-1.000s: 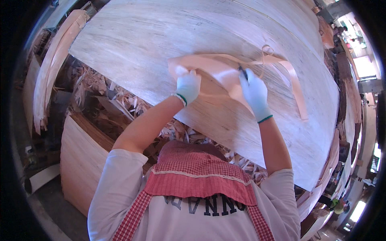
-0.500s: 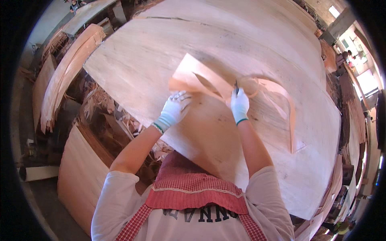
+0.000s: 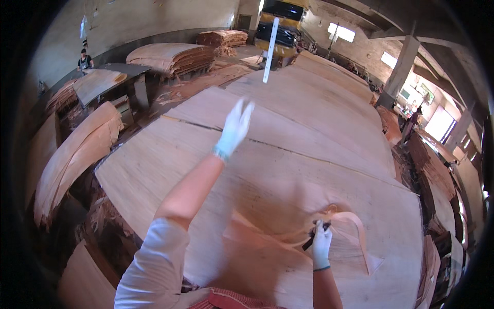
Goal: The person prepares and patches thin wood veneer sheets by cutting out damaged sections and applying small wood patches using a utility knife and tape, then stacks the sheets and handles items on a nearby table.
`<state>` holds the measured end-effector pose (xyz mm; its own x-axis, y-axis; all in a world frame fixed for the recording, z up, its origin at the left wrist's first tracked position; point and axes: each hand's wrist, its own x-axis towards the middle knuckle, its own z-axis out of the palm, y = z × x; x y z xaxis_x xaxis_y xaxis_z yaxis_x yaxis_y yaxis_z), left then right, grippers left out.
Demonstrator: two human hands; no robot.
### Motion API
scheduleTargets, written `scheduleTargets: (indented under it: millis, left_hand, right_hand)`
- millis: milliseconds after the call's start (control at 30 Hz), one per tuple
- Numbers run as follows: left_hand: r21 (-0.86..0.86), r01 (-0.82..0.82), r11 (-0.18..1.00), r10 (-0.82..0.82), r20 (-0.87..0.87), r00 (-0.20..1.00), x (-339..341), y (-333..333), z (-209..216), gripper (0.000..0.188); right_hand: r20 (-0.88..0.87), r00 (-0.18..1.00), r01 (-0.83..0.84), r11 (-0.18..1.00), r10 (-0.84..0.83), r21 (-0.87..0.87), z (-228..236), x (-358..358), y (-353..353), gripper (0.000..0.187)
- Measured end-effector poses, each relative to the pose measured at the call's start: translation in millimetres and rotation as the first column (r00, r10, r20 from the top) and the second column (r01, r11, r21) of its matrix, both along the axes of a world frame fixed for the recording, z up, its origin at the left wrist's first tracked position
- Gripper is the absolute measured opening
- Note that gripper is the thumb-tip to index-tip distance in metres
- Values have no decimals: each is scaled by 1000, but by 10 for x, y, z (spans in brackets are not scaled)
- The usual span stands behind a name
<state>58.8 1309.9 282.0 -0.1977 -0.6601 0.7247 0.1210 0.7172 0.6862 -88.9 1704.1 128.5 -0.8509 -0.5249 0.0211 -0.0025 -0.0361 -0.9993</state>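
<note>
My left hand (image 3: 235, 126), in a white glove, is raised above the large sheet of wood veneer (image 3: 154, 170). Its fingers are stretched out and hold nothing. At the right, my gloved right hand (image 3: 321, 246) is closed round a small dark tool (image 3: 307, 243); its exact kind is unclear. A curled strip of veneer (image 3: 363, 237) lies just beyond and right of that hand. To its left, a loose, blurred piece of veneer (image 3: 252, 232) lies on the sheet. Ahead of my left fingertips, a long white bar with holes (image 3: 270, 50) hangs upright, apart from them.
Bent veneer sheets (image 3: 77, 154) lean at the left, with another veneer stack (image 3: 172, 57) farther back. A person (image 3: 85, 61) stands behind a table at the far left. A yellow and black machine (image 3: 280, 31) stands at the back. More veneer sheets (image 3: 429, 170) line the right side.
My left hand has left the loose veneer and reached up and forward, fingers extended. The view has tilted up. My right hand still grips the dark tool beside the curled strip.
</note>
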Motion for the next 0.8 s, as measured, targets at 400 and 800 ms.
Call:
scheduleTargets:
  millis: [400, 800]
  left_hand:
    - [370, 556, 745, -567, -88, 819, 107, -317, 807, 18]
    - [846, 394, 359, -864, 141, 483, 1235, 227, -1227, 48]
  right_hand:
    - [-151, 968, -166, 961, 202, 220, 1380, 541, -1864, 34]
    - [-499, 832, -395, 892, 244, -222, 3787, 1068, -3387, 23]
